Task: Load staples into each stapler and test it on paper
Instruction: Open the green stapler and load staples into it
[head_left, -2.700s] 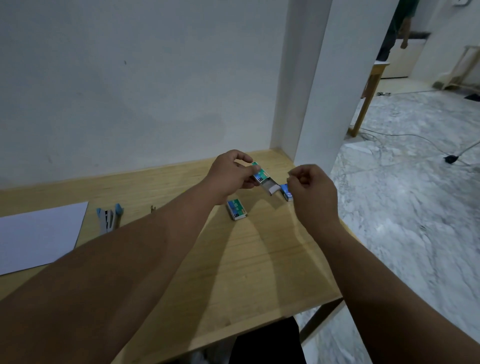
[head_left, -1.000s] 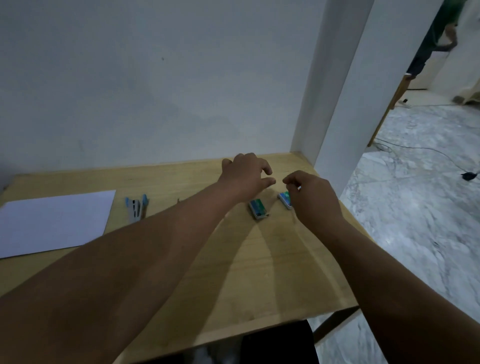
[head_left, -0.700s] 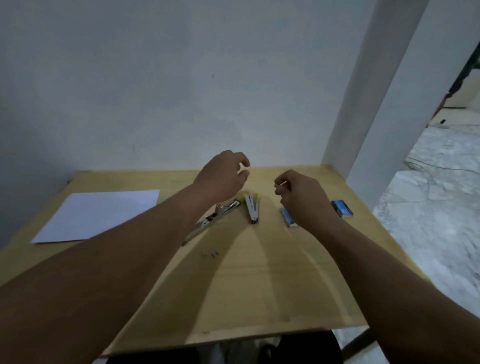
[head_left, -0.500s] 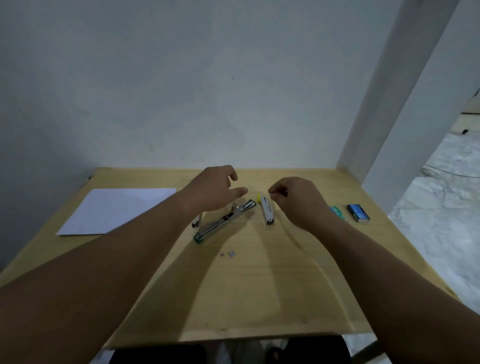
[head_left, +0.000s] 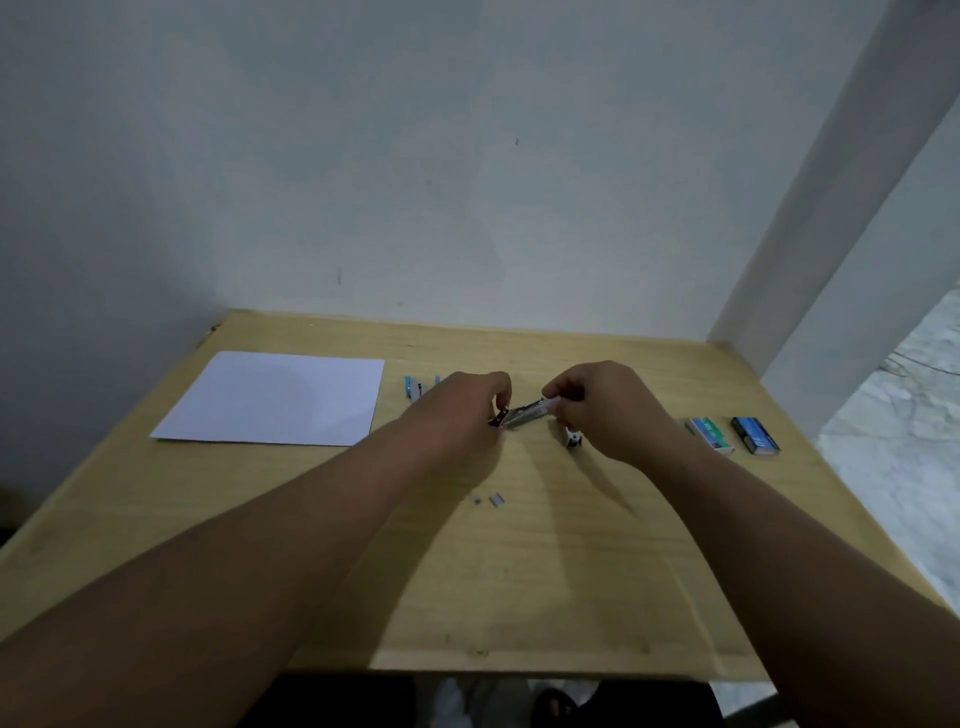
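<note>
Loading step: both hands pinch the metal stapler (head_left: 524, 414) above the counter (head_left: 519, 571), left hand (head_left: 467, 410) at its near end, right hand (head_left: 597, 405) farther along. Next, seat staples.

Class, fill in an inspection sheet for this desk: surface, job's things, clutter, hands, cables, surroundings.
Surface: wooden table, mostly bare.
Job's things: metal stapler held between both hands; white paper sheet far left; blue stapler beside it; another stapler partly hidden under the right hand; green staple box and blue staple box at right.
Clutter: loose staples mid-table.
Hands: left hand and right hand each grip the metal stapler.
Cables: nothing seen.
Surroundings: plain wall, marble floor at right.
</note>
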